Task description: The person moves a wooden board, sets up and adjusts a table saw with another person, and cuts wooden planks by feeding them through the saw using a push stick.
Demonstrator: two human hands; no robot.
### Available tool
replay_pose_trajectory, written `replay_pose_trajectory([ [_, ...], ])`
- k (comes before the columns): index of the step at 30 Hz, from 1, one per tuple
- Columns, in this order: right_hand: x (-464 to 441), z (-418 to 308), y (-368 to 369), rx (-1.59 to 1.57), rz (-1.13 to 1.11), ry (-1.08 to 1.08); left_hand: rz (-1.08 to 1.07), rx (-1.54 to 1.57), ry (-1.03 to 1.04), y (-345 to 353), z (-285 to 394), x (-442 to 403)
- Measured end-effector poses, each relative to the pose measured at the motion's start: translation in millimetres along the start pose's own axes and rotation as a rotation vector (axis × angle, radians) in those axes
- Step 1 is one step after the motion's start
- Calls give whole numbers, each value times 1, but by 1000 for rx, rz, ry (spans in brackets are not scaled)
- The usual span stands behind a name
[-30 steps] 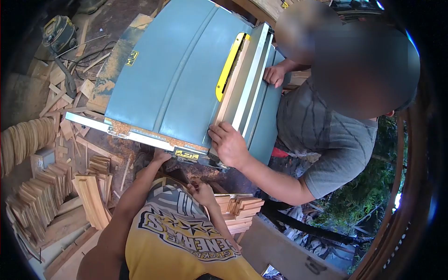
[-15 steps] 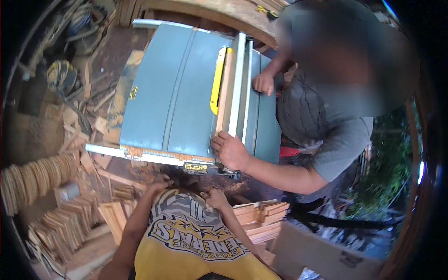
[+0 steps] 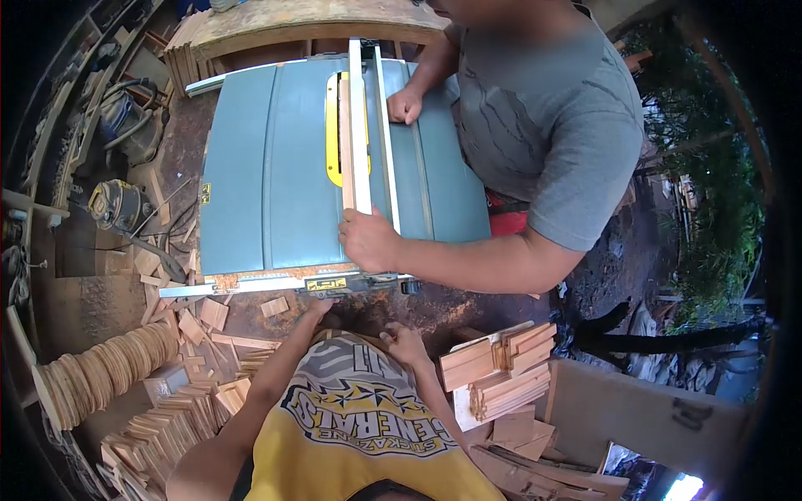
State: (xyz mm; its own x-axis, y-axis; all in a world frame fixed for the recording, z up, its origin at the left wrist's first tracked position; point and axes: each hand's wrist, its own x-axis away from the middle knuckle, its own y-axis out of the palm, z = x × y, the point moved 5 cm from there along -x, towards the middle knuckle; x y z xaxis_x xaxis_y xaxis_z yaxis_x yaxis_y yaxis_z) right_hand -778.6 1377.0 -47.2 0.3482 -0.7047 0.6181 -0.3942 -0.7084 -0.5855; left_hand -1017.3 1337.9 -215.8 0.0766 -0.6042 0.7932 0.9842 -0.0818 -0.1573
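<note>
In front of the table saw (image 3: 242, 167), my left hand (image 3: 319, 309) is close to the front rail, its fingers mostly hidden from me. My right hand (image 3: 405, 342) hangs near my shirt, loosely curled with fingers a little apart, and nothing shows in it. A co-worker's hand (image 3: 369, 240) presses on the near end of a wood strip (image 3: 348, 142). That strip lies along the pale metal fence (image 3: 361, 150), beside the yellow blade insert (image 3: 332, 159). The co-worker's other hand (image 3: 405, 106) rests closed on the table beyond the fence.
Stacked wood pieces (image 3: 501, 367) stand at my right. Rows of cut boards (image 3: 159, 434) and a row of round wooden discs (image 3: 117, 371) are at my left. Offcuts (image 3: 215, 314) litter the floor. A shop vacuum (image 3: 117, 204) sits far left; a wooden workbench (image 3: 309, 25) is behind the saw.
The view has shifted, so the saw sits further left. The co-worker's near hand and the wood strip have moved slightly forward along the fence. My hands remain low before the saw.
</note>
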Motion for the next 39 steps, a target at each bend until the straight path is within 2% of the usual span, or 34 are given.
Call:
replay_pose_trajectory([
  [6,1,12,2,-19,-51,-8,-1,85,22,7,19,-4],
  [10,-6,1,-12,11,8,-103,-25,274,57,20,43,10],
  [12,-6,-3,-18,-16,-1,-84,-38,425,69,9,90,75],
  [15,-8,5,-16,5,46,-140,-9,635,73,-22,175,256],
  [16,-8,8,-15,17,35,-135,19,534,50,-25,172,256],
  [18,-6,14,-15,40,20,-118,68,332,-4,-29,165,256],
  [23,1,29,-11,17,24,-79,80,83,-66,5,-32,103],
  [25,3,36,-8,-2,44,-67,70,39,-77,13,-70,56],
  [28,8,43,-5,-40,45,-24,40,21,-74,13,-67,13],
  [34,7,54,9,-119,-50,107,3,-33,-63,-26,-12,25],
  [39,-3,45,9,-42,0,12,20,-20,-23,-26,-29,-4],
])
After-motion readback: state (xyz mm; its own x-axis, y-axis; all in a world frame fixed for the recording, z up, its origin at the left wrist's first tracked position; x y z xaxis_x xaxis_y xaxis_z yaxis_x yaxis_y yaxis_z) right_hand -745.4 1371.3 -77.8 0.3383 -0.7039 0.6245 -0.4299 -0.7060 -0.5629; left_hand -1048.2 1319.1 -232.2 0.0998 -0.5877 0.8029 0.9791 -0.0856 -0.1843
